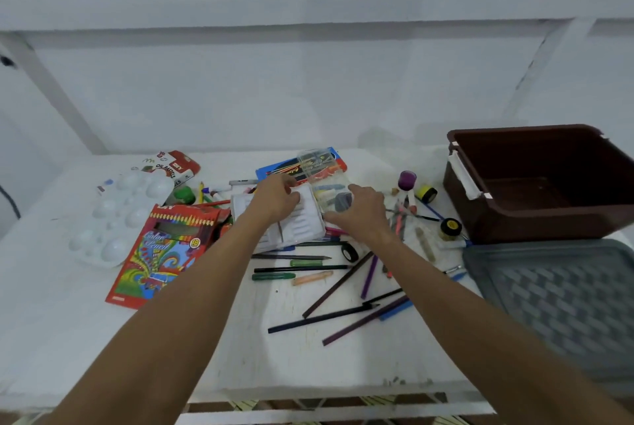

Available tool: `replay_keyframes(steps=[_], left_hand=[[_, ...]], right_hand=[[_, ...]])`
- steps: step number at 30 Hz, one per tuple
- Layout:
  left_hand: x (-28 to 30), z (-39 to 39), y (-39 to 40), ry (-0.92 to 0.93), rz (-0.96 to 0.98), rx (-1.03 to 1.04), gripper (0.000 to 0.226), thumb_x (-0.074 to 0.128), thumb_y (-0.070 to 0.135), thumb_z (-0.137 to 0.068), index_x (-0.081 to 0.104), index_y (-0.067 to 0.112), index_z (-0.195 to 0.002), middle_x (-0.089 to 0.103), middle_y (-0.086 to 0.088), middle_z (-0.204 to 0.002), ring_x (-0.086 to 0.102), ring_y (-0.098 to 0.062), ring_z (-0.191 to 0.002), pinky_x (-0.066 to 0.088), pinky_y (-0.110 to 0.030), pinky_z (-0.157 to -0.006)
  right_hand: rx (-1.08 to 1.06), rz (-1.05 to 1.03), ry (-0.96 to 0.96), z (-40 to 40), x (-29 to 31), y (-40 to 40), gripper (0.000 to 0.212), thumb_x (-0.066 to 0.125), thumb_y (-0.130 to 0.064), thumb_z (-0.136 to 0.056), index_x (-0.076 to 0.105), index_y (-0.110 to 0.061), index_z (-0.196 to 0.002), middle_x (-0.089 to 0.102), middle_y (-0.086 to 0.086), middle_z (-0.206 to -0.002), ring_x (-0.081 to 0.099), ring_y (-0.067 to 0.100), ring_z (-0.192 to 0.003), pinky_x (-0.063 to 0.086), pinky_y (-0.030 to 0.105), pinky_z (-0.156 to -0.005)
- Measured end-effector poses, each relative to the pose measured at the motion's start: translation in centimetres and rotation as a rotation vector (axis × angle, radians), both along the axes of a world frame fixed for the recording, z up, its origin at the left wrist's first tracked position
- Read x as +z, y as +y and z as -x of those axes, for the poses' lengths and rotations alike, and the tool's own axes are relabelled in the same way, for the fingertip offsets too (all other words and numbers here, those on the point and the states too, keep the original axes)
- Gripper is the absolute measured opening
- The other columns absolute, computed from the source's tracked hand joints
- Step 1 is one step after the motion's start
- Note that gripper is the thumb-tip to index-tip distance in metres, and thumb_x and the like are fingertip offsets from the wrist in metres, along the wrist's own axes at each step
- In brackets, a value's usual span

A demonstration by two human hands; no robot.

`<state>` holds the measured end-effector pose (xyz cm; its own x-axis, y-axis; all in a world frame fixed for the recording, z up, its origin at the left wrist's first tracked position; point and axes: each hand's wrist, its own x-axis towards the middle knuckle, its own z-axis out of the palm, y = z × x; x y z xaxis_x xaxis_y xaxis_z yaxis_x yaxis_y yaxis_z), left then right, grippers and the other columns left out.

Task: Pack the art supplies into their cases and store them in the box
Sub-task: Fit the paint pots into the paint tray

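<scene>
White pastel tray [295, 229] under left hand [274, 200], fingers curled gripping it, right hand [360, 215] fingers grasping its edge

The table [103, 339] is white, and so is the paint palette [116, 215]. The colour pencil box [161, 253] is red with rainbow swirls in blue, green and yellow. Behind it the oil pastels box [175, 167] is white and red. The storage box [535, 181] is dark brown with a white latch, and the lid [562, 301] beside it is grey with a woven chequer pattern. One small jar [407, 180] is purple, and the pencil case [298, 164] is blue.
</scene>
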<state>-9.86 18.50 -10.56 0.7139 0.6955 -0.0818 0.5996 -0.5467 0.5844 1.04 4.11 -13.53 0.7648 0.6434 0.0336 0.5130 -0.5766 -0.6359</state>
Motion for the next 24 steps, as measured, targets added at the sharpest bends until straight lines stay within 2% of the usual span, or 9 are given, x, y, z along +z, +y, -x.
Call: replay_keyframes(steps=[3, 6, 9, 12, 14, 16, 18, 21, 24], left_hand=[[0.9, 0.5, 0.3, -0.066, -0.009, 0.027, 0.043, 0.06, 0.016, -0.088, 0.053, 0.012, -0.131, 0.062, -0.009, -0.12, 0.057, -0.023, -0.104, 0.037, -0.021, -0.082], [2.1, 1.3, 0.8, -0.142, -0.042, 0.05, 0.053, 0.062, 0.019, -0.087, 0.046, 0.013, -0.137, 0.057, -0.012, -0.128, 0.054, -0.027, -0.114, 0.039, -0.028, -0.095], [3.3, 2.6, 1.4, -0.201, 0.014, 0.037, 0.072, 0.065, 0.038, -0.086, 0.029, 0.02, -0.147, 0.044, -0.011, -0.142, 0.049, -0.026, -0.123, 0.041, -0.038, -0.102], [4.4, 4.7, 1.5, -0.293, 0.146, 0.035, 0.077, 0.063, 0.052, -0.084, 0.025, 0.029, -0.147, 0.042, -0.006, -0.144, 0.046, -0.023, -0.128, 0.04, -0.041, -0.105], [4.9, 6.4, 1.4, -0.333, 0.218, 0.033, 0.068, 0.064, 0.046, -0.086, 0.034, 0.028, -0.144, 0.055, -0.003, -0.129, 0.054, -0.02, -0.119, 0.046, -0.041, -0.099], [5.2, 8.3, 1.0, -0.352, 0.289, 0.027, 0.055, 0.068, 0.032, -0.086, 0.046, 0.024, -0.137, 0.065, -0.001, -0.11, 0.063, -0.017, -0.099, 0.053, -0.036, -0.083], [5.1, 10.2, 0.8, -0.349, 0.323, 0.037, 0.05, 0.071, 0.022, -0.084, 0.053, 0.021, -0.131, 0.066, -0.001, -0.096, 0.061, -0.013, -0.08, 0.052, -0.031, -0.07], [4.5, 13.1, 0.0, -0.356, 0.414, 0.04, 0.049, 0.076, 0.016, -0.08, 0.058, 0.017, -0.125, 0.06, -0.005, -0.086, 0.06, -0.014, -0.075, 0.055, -0.03, -0.064], [3.9, 15.3, -1.3, -0.395, 0.447, 0.068, 0.038, 0.074, 0.008, -0.08, 0.062, 0.014, -0.116, 0.058, -0.004, -0.075, 0.059, -0.008, -0.063, 0.047, -0.017, -0.049]], right_hand=[[-0.059, -0.169, 0.253, -0.5, 2.5, -0.8, 0.058, 0.068, -0.047, -0.071, 0.062, -0.017, -0.121, 0.063, 0.005, -0.12, 0.055, 0.021, -0.114, 0.043, 0.032, -0.097], [-0.12, -0.275, 0.497, -0.7, 5.3, -2.0, 0.031, 0.057, -0.046, -0.082, 0.071, -0.023, -0.098, 0.065, -0.002, -0.101, 0.058, 0.017, -0.091, 0.042, 0.028, -0.079], [-0.048, -0.298, 0.842, -0.4, 6.7, -4.0, 0.042, 0.045, -0.045, -0.085, 0.068, -0.016, -0.104, 0.065, 0.004, -0.086, 0.055, 0.018, -0.073, 0.04, 0.031, -0.067], [0.101, -0.34, 1.147, 0.2, 7.0, -5.9, 0.047, 0.036, -0.044, -0.09, 0.066, -0.014, -0.109, 0.065, 0.01, -0.09, 0.056, 0.02, -0.074, 0.039, 0.032, -0.067], [0.124, -0.356, 1.217, 0.9, 7.1, -6.7, 0.049, 0.032, -0.045, -0.093, 0.065, -0.014, -0.11, 0.066, 0.012, -0.096, 0.058, 0.022, -0.075, 0.04, 0.031, -0.065], [0.107, -0.36, 1.237, 1.5, 6.9, -7.3, 0.05, 0.03, -0.047, -0.094, 0.066, -0.014, -0.109, 0.067, 0.014, -0.099, 0.061, 0.025, -0.073, 0.039, 0.03, -0.059], [0.109, -0.358, 1.253, 2.1, 6.6, -7.6, 0.052, 0.03, -0.048, -0.095, 0.067, -0.014, -0.109, 0.069, 0.015, -0.101, 0.062, 0.027, -0.076, 0.04, 0.031, -0.059], [0.115, -0.4, 1.244, 3.3, 6.1, -7.7, 0.047, 0.029, -0.043, -0.097, 0.066, -0.015, -0.105, 0.071, 0.008, -0.091, 0.064, 0.02, -0.069, 0.043, 0.028, -0.056], [0.104, -0.366, 1.226, 4.8, 5.7, -7.6, 0.052, 0.03, -0.045, -0.098, 0.067, -0.008, -0.102, 0.071, 0.012, -0.089, 0.064, 0.019, -0.07, 0.046, 0.028, -0.058]])
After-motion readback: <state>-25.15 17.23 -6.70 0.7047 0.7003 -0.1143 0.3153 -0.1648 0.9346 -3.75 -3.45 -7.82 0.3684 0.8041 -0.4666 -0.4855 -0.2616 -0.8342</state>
